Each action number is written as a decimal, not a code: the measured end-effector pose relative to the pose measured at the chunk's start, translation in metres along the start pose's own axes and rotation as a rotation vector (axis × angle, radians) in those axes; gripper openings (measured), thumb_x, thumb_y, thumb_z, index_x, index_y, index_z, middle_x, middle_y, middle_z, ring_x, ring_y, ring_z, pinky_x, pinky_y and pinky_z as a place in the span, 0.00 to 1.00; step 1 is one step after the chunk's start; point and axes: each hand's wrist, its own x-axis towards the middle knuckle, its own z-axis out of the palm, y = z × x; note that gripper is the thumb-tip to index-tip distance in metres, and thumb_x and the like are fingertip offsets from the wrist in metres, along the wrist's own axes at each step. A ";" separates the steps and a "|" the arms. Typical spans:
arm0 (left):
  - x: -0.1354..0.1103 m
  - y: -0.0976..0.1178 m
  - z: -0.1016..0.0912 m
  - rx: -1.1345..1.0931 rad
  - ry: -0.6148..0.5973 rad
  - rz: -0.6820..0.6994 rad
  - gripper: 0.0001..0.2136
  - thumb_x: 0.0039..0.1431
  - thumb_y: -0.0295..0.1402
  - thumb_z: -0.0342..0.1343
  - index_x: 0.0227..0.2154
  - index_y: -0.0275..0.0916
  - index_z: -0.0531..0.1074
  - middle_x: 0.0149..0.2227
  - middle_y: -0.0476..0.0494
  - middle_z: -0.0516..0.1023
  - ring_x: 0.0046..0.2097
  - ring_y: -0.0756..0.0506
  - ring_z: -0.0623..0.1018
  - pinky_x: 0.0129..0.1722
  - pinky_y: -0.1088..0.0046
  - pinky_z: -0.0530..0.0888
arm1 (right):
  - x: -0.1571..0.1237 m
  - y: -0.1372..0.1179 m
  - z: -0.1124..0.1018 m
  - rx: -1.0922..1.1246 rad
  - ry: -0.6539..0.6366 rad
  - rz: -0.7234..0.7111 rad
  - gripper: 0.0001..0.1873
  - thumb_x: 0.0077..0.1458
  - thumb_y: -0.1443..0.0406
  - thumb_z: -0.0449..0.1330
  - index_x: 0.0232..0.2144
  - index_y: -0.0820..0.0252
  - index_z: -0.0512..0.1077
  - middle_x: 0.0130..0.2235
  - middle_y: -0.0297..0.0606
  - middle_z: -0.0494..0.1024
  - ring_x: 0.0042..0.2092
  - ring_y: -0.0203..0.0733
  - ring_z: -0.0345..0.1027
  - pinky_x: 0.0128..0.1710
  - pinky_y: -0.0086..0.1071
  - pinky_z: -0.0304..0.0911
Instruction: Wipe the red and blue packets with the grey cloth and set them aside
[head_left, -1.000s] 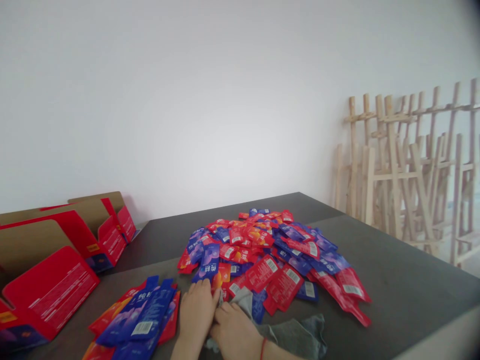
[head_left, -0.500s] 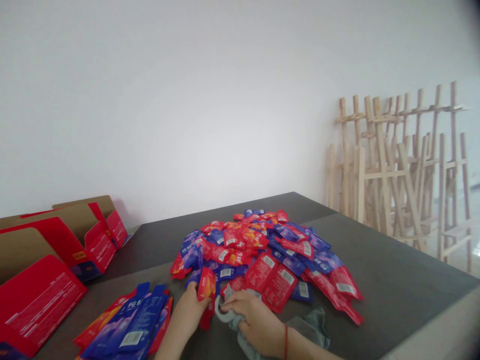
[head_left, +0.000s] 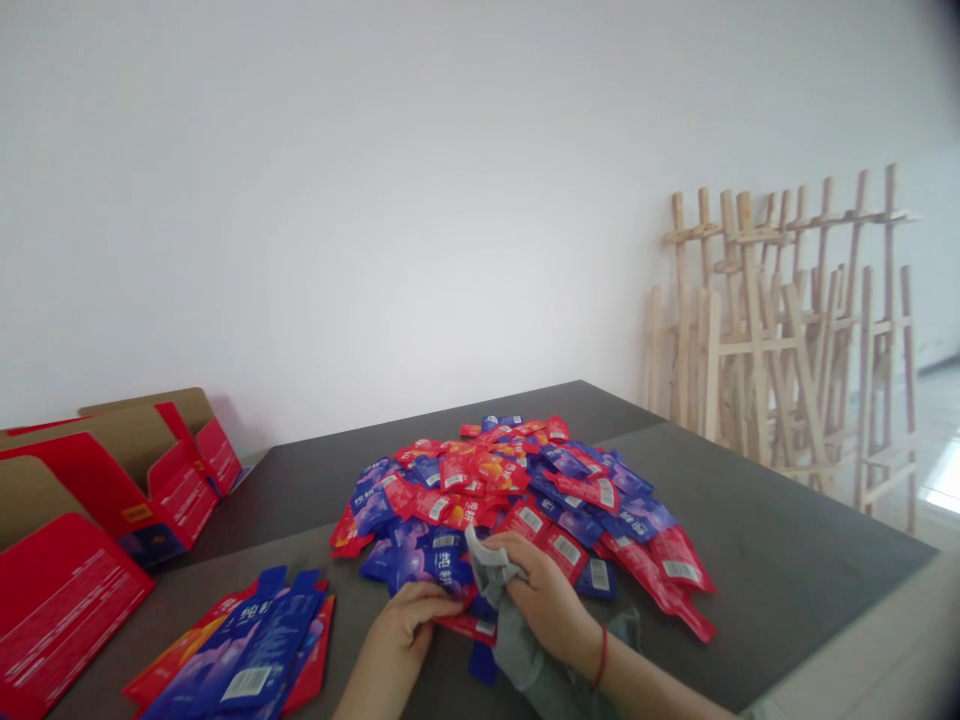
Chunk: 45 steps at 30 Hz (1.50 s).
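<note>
A heap of red and blue sachets (head_left: 517, 500) lies in the middle of a dark grey table (head_left: 787, 560). My right hand (head_left: 551, 600) is closed round a bunched grey cloth (head_left: 517, 640), lifted at the near edge of the heap, with a red string at the wrist. My left hand (head_left: 409, 625) rests beside it with fingers curled on a blue sachet (head_left: 431, 570) and a red one under it. A second, smaller stack of blue and red sachets (head_left: 240, 660) lies to the left of my left hand.
Flat red and brown cardboard boxes (head_left: 112, 500) lie on the left of the table. Wooden easel frames (head_left: 787, 340) lean against the white wall to the right. The table's right edge runs near the floor tiles (head_left: 941, 450).
My right hand has lifted the grey cloth up and forward over the heap's near edge. My left hand let go of an upright red sachet and now lies on a blue one.
</note>
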 end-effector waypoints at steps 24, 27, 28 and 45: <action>-0.014 -0.029 0.014 -0.733 0.330 -0.542 0.28 0.45 0.45 0.58 0.50 0.39 0.69 0.53 0.34 0.78 0.53 0.36 0.78 0.48 0.61 0.76 | -0.015 -0.001 0.046 -0.742 -0.440 -0.243 0.14 0.56 0.68 0.58 0.45 0.63 0.73 0.46 0.46 0.76 0.46 0.52 0.68 0.44 0.43 0.64; -0.014 -0.027 0.016 -0.490 0.309 -0.417 0.30 0.42 0.41 0.57 0.51 0.36 0.69 0.52 0.31 0.79 0.56 0.36 0.76 0.57 0.61 0.71 | -0.022 -0.004 0.040 -0.685 -0.471 -0.354 0.13 0.60 0.65 0.58 0.48 0.60 0.71 0.49 0.42 0.77 0.48 0.48 0.68 0.44 0.39 0.63; -0.013 -0.025 0.018 -0.452 0.277 -0.396 0.29 0.43 0.41 0.55 0.52 0.35 0.68 0.50 0.31 0.80 0.54 0.37 0.78 0.57 0.61 0.71 | -0.024 -0.006 0.040 -0.674 -0.488 -0.431 0.12 0.64 0.64 0.57 0.48 0.58 0.71 0.50 0.39 0.77 0.48 0.46 0.68 0.42 0.38 0.63; -0.008 -0.019 0.026 -0.562 0.300 -0.341 0.20 0.44 0.37 0.52 0.43 0.41 0.71 0.43 0.37 0.84 0.47 0.37 0.81 0.52 0.60 0.71 | -0.007 -0.008 0.044 -0.727 -0.536 -0.752 0.10 0.65 0.63 0.56 0.47 0.59 0.71 0.48 0.36 0.77 0.47 0.44 0.66 0.42 0.39 0.62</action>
